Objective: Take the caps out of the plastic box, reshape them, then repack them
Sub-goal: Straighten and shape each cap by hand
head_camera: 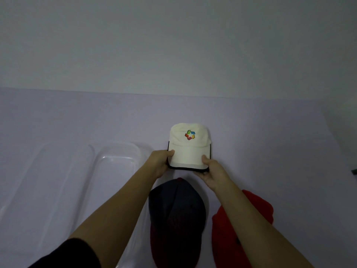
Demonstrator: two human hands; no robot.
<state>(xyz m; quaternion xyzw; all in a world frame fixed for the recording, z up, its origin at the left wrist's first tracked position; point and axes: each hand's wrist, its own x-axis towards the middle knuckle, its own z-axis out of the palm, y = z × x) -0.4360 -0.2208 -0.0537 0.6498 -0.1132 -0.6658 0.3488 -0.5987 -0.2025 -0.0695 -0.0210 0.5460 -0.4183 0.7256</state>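
Observation:
A white cap with a many-coloured logo and a black-edged brim is out in front of me over the pale table. My left hand grips the brim's left edge and my right hand grips its right edge. A dark navy cap with a maroon brim lies on the table between my forearms. A red cap lies to its right, partly hidden under my right forearm. The clear plastic box stands to the left with nothing visible inside.
A clear lid or second tray lies left of the box. The pale lilac table runs back to a plain wall. A small dark object shows at the right edge.

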